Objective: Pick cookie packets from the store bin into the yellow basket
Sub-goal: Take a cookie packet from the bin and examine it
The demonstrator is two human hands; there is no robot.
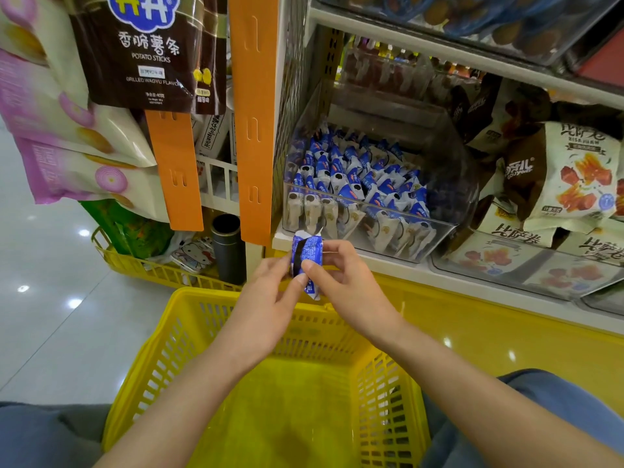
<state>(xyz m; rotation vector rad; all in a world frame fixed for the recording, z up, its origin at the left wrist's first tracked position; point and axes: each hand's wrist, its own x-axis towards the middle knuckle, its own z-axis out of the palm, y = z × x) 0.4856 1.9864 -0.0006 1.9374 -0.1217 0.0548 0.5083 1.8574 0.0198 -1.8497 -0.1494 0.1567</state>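
Both hands pinch one cookie packet [305, 256] between them. The left hand [270, 292] has its thumb on the lower front and its fingertips at the packet's left edge. The right hand [341, 275] presses its thumb on the front, with curled fingers behind. The packet stands roughly upright. It has a glossy blue wrapper with white print, a dark band down its left part and crimped white ends (the top seam flares out). It hangs above the far rim of the yellow basket [189, 319], just in front of and below the clear bin [435, 241]. In the bin, matching blue-and-white stacked packets [354, 177] stand in rows.
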